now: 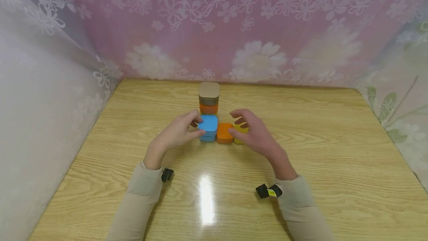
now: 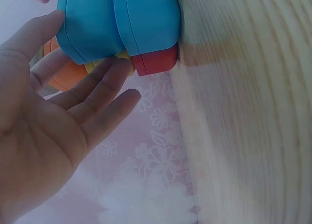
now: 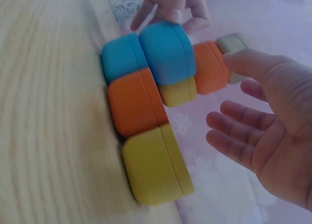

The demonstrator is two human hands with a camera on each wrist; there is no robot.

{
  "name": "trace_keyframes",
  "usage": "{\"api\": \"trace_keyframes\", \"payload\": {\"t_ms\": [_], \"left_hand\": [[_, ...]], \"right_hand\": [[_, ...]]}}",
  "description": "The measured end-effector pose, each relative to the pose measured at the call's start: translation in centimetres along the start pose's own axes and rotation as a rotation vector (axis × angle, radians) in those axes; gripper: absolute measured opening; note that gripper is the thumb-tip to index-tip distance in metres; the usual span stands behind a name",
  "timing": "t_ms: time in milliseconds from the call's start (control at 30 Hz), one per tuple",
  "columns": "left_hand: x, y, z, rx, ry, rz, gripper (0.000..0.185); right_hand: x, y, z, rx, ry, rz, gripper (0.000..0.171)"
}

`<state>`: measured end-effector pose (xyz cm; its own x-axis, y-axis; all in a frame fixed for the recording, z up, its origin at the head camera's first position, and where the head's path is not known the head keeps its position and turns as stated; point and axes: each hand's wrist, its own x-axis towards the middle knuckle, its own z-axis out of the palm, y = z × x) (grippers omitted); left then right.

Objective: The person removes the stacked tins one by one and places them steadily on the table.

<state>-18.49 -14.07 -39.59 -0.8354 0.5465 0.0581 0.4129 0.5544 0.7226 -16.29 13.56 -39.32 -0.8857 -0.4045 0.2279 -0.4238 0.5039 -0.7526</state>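
Nearest, two pale sleeves (image 1: pixel 133 211) reached in over the wooden surface (image 1: pixel 341 151). The left hand (image 1: pixel 177 131) was loosely open, its thumb tip touching the upper blue box (image 1: pixel 208 122) without grasping it; that box sat just right of the hand, on the lower blue box (image 1: pixel 208 138). The right hand (image 1: pixel 257 135) was also open, fingers gently bent and holding nothing, above the front orange box (image 3: pixel 134 104) and the front yellow box (image 3: pixel 156 165), which stood in a row to the left hand's right. Beyond the left hand's fingertips rose a stack: red box (image 2: pixel 158 61), smaller-looking yellow box (image 3: pixel 178 91), rear orange box (image 1: pixel 208 108) and, topmost, tan box (image 1: pixel 209 89). Farthest from both hands hung a pink floral curtain (image 1: pixel 214 18).
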Motion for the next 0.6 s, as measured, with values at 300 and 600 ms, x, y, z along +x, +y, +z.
{"api": "trace_keyframes", "payload": {"t_ms": [300,600], "left_hand": [[0.0,-0.1,0.1,-0.009,0.01,0.0,0.025],[0.0,0.0,0.2,-0.002,0.008,-0.005,0.026]], "right_hand": [[0.4,-0.6,1.8,-0.011,-0.028,-0.06,0.051],[0.4,-0.9,2.7,0.018,-0.093,-0.017,0.052]]}}
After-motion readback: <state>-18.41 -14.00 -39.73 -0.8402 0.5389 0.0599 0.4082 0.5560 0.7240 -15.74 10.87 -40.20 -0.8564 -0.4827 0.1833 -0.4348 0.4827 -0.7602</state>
